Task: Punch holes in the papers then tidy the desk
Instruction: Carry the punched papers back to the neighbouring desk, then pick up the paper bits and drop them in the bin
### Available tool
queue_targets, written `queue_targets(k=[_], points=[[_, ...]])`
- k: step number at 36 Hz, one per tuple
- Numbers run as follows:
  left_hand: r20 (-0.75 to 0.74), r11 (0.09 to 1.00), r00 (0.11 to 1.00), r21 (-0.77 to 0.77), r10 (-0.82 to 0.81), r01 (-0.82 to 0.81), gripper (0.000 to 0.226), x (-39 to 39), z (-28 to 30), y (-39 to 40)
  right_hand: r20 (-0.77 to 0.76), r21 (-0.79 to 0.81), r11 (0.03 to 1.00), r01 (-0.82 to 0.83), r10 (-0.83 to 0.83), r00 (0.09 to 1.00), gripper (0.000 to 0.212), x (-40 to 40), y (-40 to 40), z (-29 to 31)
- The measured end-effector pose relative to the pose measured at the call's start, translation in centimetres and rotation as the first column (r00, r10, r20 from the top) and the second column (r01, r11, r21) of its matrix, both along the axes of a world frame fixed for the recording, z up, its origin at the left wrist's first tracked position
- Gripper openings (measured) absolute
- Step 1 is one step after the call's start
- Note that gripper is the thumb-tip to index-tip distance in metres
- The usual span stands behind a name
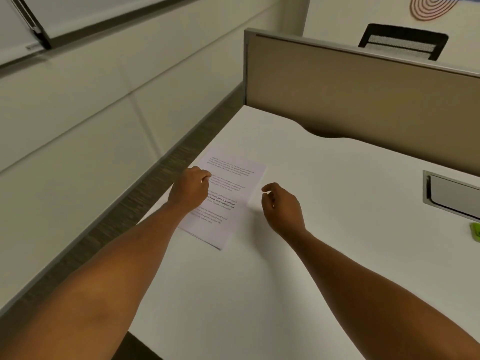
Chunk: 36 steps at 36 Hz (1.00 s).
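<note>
With printed papers (228, 196) lying near the counter (324, 203) left edge, left hand (189, 189) pressing on them, right hand (281, 203) loosely curled and empty just beside: best squaring the sheet edges flush before punching.

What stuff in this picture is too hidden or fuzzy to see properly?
- Green thing, head view: cut off by the right edge, so what it is stays unclear.
- Papers: the print is too small and blurred to read; the left hand covers part of the page.
- Hole punch: none in view.
- Chair: only its top shows above the desk divider.
</note>
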State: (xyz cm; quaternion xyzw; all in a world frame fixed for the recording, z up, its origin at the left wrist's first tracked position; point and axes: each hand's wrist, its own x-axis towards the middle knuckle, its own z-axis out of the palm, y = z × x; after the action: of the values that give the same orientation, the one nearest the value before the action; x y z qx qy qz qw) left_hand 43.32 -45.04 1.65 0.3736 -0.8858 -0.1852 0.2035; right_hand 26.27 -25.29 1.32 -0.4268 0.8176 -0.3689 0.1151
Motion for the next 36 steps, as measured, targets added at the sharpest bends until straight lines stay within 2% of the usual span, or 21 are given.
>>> queue_targets(k=[6, 16, 21, 25, 30, 36], points=[[0.067, 0.991, 0.989, 0.018, -0.134, 0.133, 0.031, -3.2, 1.0, 3.7, -0.188, 0.065, 0.998, -0.018, 0.030, 0.982, 0.022, -1.8, 4.1, 1.5], [0.025, 0.953, 0.953, 0.029, -0.303, 0.302, 0.028, -12.5, 2.6, 13.1, -0.295, 0.017, 0.994, 0.105, -0.095, 0.951, 0.021, -5.5, 12.9, 4.3], [-0.041, 0.939, 0.940, -0.076, -0.340, 0.336, 0.033, -16.8, 3.5, 19.6, -0.292, -0.024, 0.987, 0.162, -0.162, 0.943, 0.022, -7.7, 18.4, 5.6], [-0.049, 0.908, 0.909, -0.103, -0.413, 0.407, 0.037, -19.9, 3.7, 24.8, -0.294, -0.038, 0.977, 0.210, -0.211, 0.932, 0.023, -9.4, 23.1, 6.3], [-0.031, 0.855, 0.855, -0.040, -0.518, 0.516, 0.039, -22.9, 3.6, 31.5, -0.293, 0.005, 0.964, 0.268, -0.254, 0.922, 0.027, -12.0, 29.3, 6.4], [0.017, 0.776, 0.778, 0.086, -0.628, 0.625, 0.041, -24.6, 2.4, 39.3, -0.268, 0.150, 0.933, 0.326, -0.279, 0.922, 0.031, -15.1, 36.0, 5.7]])
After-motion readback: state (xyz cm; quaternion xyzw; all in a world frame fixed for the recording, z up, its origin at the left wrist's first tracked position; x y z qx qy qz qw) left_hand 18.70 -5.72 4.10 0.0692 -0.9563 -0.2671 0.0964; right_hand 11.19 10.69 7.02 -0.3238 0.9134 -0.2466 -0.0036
